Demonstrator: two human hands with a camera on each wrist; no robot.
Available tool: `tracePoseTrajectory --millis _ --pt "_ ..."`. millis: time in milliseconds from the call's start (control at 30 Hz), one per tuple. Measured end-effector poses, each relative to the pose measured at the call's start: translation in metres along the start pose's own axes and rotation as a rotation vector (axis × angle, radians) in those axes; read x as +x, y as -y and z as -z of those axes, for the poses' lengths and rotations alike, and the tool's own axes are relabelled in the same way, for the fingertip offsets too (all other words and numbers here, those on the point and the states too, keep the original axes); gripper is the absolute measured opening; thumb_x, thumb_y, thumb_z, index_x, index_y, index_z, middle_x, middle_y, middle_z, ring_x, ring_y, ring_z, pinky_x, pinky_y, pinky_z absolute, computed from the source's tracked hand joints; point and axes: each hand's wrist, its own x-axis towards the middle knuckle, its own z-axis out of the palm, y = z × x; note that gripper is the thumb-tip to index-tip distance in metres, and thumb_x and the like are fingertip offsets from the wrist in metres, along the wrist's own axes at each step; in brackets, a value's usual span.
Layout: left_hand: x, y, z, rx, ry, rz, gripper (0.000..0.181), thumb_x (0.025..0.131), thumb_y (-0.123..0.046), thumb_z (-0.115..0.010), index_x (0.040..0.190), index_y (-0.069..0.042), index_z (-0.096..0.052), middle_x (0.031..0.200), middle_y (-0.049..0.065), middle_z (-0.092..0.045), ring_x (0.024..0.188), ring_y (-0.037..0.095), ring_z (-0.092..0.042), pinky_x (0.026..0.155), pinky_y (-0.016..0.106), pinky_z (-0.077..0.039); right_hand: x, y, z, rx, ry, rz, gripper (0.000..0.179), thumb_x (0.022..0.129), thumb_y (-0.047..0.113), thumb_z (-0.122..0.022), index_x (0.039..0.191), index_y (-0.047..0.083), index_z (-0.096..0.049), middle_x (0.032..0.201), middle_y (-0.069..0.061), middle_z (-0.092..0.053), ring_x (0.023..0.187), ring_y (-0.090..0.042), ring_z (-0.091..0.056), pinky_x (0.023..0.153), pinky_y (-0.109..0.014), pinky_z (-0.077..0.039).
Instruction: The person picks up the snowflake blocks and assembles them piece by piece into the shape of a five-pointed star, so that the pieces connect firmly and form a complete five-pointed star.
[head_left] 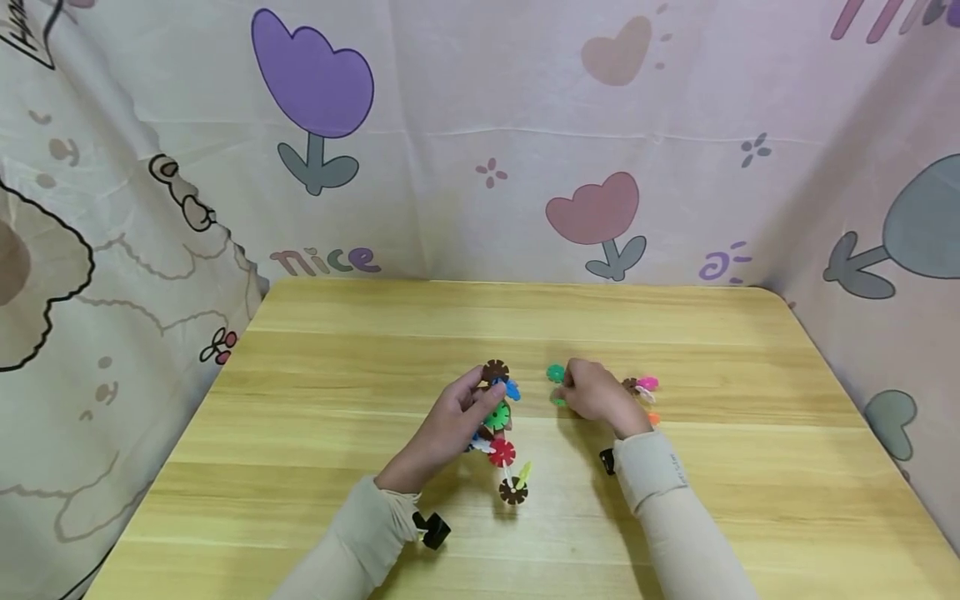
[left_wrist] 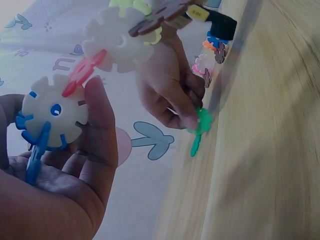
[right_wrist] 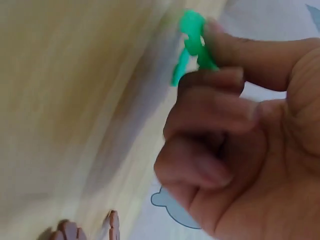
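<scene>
My left hand (head_left: 454, 417) holds a chain of notched plastic discs joined at their slots. In the head view, a brown disc (head_left: 495, 370) tops the chain, with a green disc (head_left: 497, 416) and a red disc (head_left: 502, 452) below it. Another brown disc (head_left: 513, 492) forms the lower end beside a yellow one (head_left: 524, 475). The left wrist view shows a white disc (left_wrist: 75, 112) with blue ones against the fingers. My right hand (head_left: 596, 393) pinches a green disc (right_wrist: 192, 24) between thumb and index finger, with another green piece (right_wrist: 180, 67) right at it.
Right of my right hand lie loose discs on the wooden table (head_left: 337, 358), among them a pink one (head_left: 648, 383) and an orange one (head_left: 654, 418). A patterned cloth (head_left: 450, 100) hangs behind the table's far edge.
</scene>
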Motion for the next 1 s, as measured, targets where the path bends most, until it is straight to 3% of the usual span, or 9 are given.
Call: tracePoseTrajectory --millis 100,200,400,533,767,1000 --pt "0.0 0.001 0.0 -0.001 -0.008 -0.009 0.031 0.112 -0.029 -0.048 0.129 -0.005 -0.057 0.07 0.007 -0.05 0.062 0.013 -0.053 0.056 0.022 -0.047 -0.012 0.002 0.0 0.132 -0.023 0.15 0.017 0.101 0.012 -0.068 0.09 0.006 -0.057 0.075 -0.005 -0.051 0.066 -0.017 -0.046 0.059 -0.029 -0.04" --pt "0.0 0.002 0.0 -0.003 -0.015 -0.011 0.029 0.112 -0.028 -0.049 0.127 -0.005 -0.056 0.074 0.008 -0.056 0.065 0.015 -0.058 0.057 0.024 -0.051 -0.031 0.011 0.003 0.285 -0.041 0.308 0.013 0.102 0.007 -0.065 0.09 0.007 -0.059 0.072 -0.008 -0.055 0.06 -0.016 -0.049 0.055 -0.027 -0.044" --pt "0.001 0.002 0.0 0.001 -0.038 -0.02 0.028 0.112 -0.03 -0.048 0.128 -0.008 -0.052 0.08 0.008 -0.062 0.067 0.016 -0.06 0.059 0.026 -0.054 -0.066 0.031 0.006 0.482 -0.06 0.484 0.008 0.102 0.005 -0.065 0.094 0.007 -0.064 0.076 -0.004 -0.068 0.059 -0.021 -0.064 0.052 -0.027 -0.052" --pt "0.002 0.004 -0.001 0.002 -0.031 -0.029 0.027 0.112 -0.029 -0.048 0.128 -0.007 -0.051 0.081 0.007 -0.063 0.067 0.016 -0.06 0.06 0.026 -0.055 -0.072 0.039 0.005 0.511 -0.092 0.535 0.007 0.101 0.003 -0.066 0.094 0.006 -0.064 0.074 0.002 -0.069 0.057 -0.02 -0.066 0.051 -0.025 -0.049" --pt "0.003 0.006 -0.003 -0.01 -0.019 -0.025 0.027 0.112 -0.028 -0.048 0.128 -0.006 -0.05 0.081 0.007 -0.063 0.067 0.015 -0.06 0.06 0.025 -0.055 -0.07 0.043 0.002 0.565 -0.068 0.504 0.003 0.1 -0.001 -0.064 0.099 0.001 -0.062 0.076 0.0 -0.071 0.055 -0.023 -0.066 0.051 -0.026 -0.051" --pt "0.004 0.006 -0.001 0.026 -0.044 -0.039 0.035 0.111 -0.028 -0.05 0.14 -0.01 -0.058 0.093 0.012 -0.066 0.08 0.02 -0.062 0.067 0.027 -0.056 -0.067 0.046 -0.005 0.586 -0.095 0.492 0.008 0.099 -0.004 -0.064 0.095 0.002 -0.06 0.076 0.0 -0.073 0.053 -0.022 -0.065 0.043 -0.022 -0.038"
